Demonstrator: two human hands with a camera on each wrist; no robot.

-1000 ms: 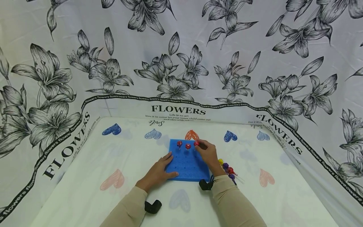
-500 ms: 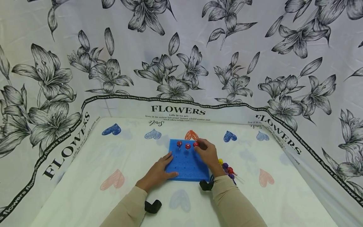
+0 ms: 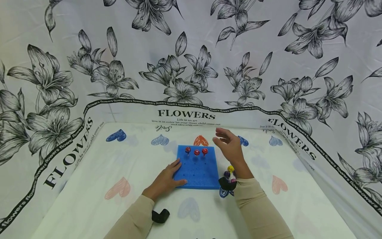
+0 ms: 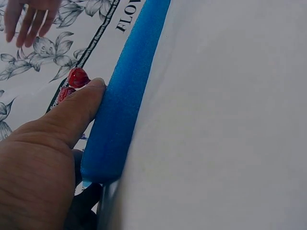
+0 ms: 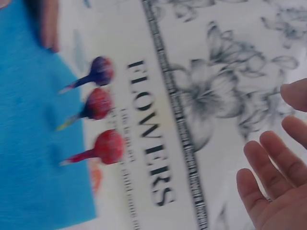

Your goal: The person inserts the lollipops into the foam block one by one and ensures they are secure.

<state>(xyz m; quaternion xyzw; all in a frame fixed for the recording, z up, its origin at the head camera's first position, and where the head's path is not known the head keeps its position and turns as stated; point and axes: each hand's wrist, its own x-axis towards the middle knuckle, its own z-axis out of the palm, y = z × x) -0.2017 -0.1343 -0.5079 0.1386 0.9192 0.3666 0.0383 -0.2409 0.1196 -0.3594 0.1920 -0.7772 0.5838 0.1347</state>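
Note:
Three red-topped lollipops (image 3: 196, 152) stand in a row along the far edge of a blue foam board (image 3: 198, 172) with small holes. The left hand (image 3: 165, 181) rests on the board's left side and near corner, thumb and fingers spread; its thumb (image 4: 72, 112) lies against the blue edge in the left wrist view. Off the board's far right corner, the right hand (image 3: 231, 147) is raised with fingers loosely bent and nothing in them. From the right wrist, the lollipops (image 5: 109, 146) appear slightly blurred, beside the empty right hand (image 5: 278, 187).
More lollipops, one of them yellow (image 3: 230, 168), lie right of the board, partly hidden by the right wrist and a black wrist piece (image 3: 227, 183). Another black piece (image 3: 160, 216) is at the left wrist. A floral cloth (image 3: 185, 83) hangs behind the table.
The right hand has let go of the rightmost lollipop, which stands in the board, and has moved away to the right. The left hand has stayed on the board.

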